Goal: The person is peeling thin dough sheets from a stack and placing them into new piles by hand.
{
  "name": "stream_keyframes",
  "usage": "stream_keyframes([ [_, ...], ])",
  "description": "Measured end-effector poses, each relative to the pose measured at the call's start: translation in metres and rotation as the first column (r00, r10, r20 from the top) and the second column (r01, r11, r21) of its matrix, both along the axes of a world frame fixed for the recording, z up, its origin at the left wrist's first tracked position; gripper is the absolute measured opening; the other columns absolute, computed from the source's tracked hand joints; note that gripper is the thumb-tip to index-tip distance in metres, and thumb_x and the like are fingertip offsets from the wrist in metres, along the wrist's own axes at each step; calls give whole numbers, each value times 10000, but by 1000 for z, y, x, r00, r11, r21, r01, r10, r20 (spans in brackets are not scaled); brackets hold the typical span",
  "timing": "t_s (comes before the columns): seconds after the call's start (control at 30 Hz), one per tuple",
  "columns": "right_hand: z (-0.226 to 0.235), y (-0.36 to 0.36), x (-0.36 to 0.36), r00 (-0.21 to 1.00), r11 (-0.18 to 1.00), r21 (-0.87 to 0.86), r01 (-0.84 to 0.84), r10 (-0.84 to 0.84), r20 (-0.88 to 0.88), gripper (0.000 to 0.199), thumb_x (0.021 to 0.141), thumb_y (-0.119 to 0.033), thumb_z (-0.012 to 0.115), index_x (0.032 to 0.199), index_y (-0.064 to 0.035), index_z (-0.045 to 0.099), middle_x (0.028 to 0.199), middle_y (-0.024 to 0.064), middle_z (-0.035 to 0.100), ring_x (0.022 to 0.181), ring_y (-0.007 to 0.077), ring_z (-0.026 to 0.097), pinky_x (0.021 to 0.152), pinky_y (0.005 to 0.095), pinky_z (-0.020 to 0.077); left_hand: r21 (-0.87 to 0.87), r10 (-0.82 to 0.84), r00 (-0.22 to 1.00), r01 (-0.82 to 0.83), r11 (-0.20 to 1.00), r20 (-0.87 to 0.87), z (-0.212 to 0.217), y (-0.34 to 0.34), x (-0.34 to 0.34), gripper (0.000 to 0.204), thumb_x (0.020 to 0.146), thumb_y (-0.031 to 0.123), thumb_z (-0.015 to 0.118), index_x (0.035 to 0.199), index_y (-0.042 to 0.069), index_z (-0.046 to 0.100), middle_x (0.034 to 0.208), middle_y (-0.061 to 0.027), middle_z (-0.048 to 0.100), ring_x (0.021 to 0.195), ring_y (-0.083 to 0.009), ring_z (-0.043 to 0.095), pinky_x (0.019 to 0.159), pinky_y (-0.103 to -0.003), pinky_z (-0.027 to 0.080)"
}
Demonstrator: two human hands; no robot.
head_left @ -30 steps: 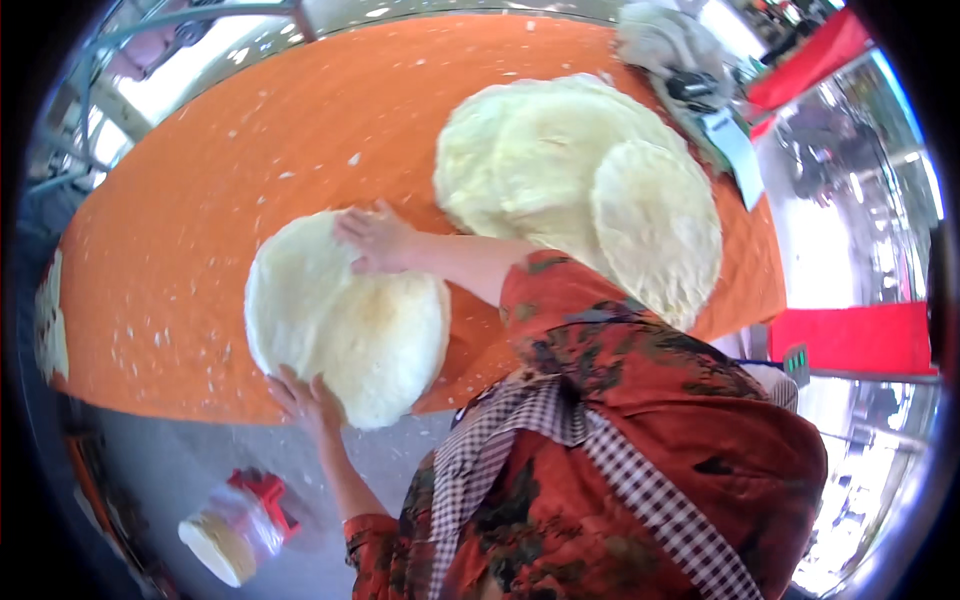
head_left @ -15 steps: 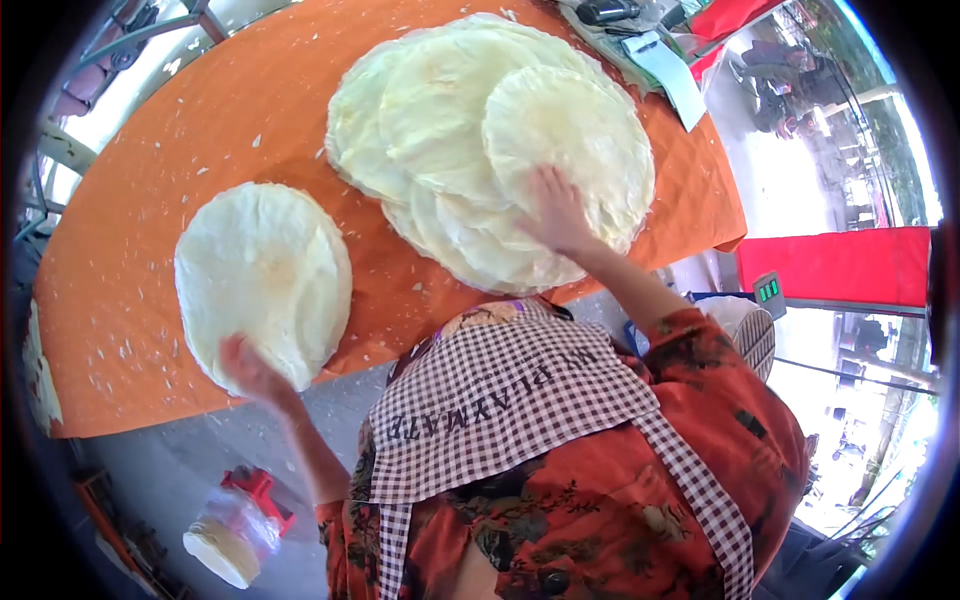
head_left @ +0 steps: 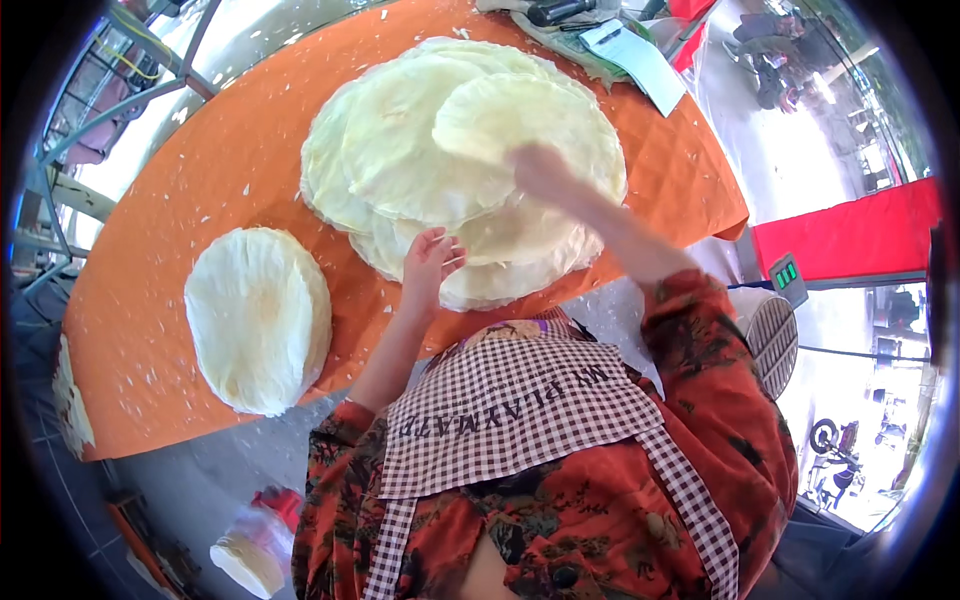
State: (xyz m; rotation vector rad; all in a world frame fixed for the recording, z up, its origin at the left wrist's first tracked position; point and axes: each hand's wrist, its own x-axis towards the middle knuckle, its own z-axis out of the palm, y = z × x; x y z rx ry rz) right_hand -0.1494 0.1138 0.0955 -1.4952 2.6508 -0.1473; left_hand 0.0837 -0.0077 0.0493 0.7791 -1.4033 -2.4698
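Thin, round, pale flatbread sheets lie overlapped in a wide pile (head_left: 400, 170) on the orange-covered table. My right hand (head_left: 548, 180), blurred by motion, is closed at the near edge of the top flatbread sheet (head_left: 510, 115). That sheet's near side looks drawn up or folded, and the fingertips are partly hidden. Close to the pile's near edge is my left hand (head_left: 430, 262), with its fingers loosely curled and apart and nothing in them. A smaller stack of the same flatbreads (head_left: 258, 320) sits by itself to the left.
White flakes dot the orange table cover (head_left: 160, 290). A light-blue paper (head_left: 638, 65) and a dark object (head_left: 560, 10) lie at the far right corner. Beyond the right edge stand a device with a green display (head_left: 787, 275) and a red panel (head_left: 850, 235). A bagged pale stack (head_left: 248, 560) is below left.
My left hand has left the smaller stack and moved right to the wide pile. My right hand, earlier spread flat on the top sheet, is now closed at its near edge. The view has shifted slightly.
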Motion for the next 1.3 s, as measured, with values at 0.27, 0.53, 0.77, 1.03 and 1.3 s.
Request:
stream_keyframes([
  [0.27, 103, -18, 48, 970, 991, -117, -72, 97, 224, 323, 723, -74, 516, 1034, -59, 603, 952, 169, 631, 924, 349, 599, 803, 455, 452, 511, 58, 970, 74, 857, -238, 21, 7, -11, 482, 940, 369, 473, 1286, 44, 387, 1245, -156, 494, 1159, -327, 477, 978, -470, 420],
  [0.53, -49, 17, 84, 881, 906, -405, -125, 289, 375, 577, 811, -400, 623, 1174, 36, 521, 1255, 210, 493, 1168, 355, 475, 962, 412, 395, 571, 30, 942, 176, 802, -333, -21, 1, -11, 557, 872, 111, 510, 1385, 170, 302, 1294, -108, 470, 1161, -289, 491, 917, -473, 471],
  [0.77, -21, 18, 93, 837, 944, -330, -22, 198, 510, 558, 826, -361, 606, 1232, 1, 481, 1260, 193, 489, 1134, 354, 497, 939, 396, 418, 496, 35, 966, 101, 862, -257, -6, 0, -11, 687, 802, -54, 494, 1404, 164, 244, 1260, -133, 477, 1061, -276, 562, 837, -449, 521],
  [1.03, -7, -3, 102, 882, 942, -335, 29, 133, 452, 394, 836, -337, 550, 1012, 14, 530, 1030, 184, 567, 984, 348, 553, 845, 407, 442, 388, 48, 992, 0, 922, -114, 4, 6, -20, 596, 804, -20, 452, 1351, 151, 287, 1147, -94, 514, 931, -218, 570, 813, -427, 511],
  [1.3, -20, 1, 102, 924, 914, -406, -20, 172, 341, 344, 831, -260, 538, 1067, -10, 532, 1008, 179, 586, 871, 355, 591, 757, 414, 483, 297, 66, 997, -55, 953, -28, 8, 19, -31, 578, 825, 11, 454, 1354, 167, 283, 1194, -92, 522, 997, -228, 578, 803, -433, 508],
])
